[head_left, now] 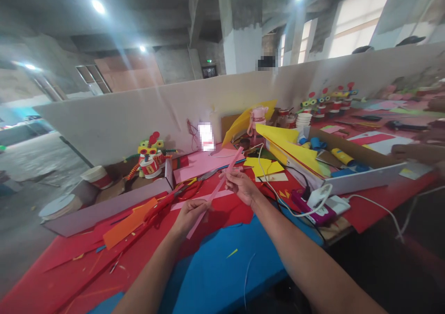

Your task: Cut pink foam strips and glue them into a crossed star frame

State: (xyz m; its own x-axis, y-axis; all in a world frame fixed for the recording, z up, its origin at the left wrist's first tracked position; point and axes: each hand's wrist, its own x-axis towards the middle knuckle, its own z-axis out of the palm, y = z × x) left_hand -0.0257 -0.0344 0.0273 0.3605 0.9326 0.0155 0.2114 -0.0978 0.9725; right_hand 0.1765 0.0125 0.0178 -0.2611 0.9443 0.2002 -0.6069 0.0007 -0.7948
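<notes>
A long pink paper strip [218, 187] runs slantwise between my two hands over the red and blue table covering. My left hand [193, 212] pinches it near the lower end, which sticks out below the fingers. Higher up, my right hand [239, 185] grips the strip, its upper tip poking past the fingers. Beneath them lies another pale pink strip [181, 205] on the red paper. Scissors [201, 178] with dark blades rest just beyond my left hand. Behind my hands is a pink paper sheet [191, 166], with yellow paper pieces [264, 166] to its right.
At left, a shallow box [114, 210] holds a paper-cup figure [151, 163]. A box [368, 177] with coloured rolls stands right, beside a purple power strip [311, 207] and white cables. Orange paper [130, 223] lies left. Another person's arm [413, 152] reaches in at far right.
</notes>
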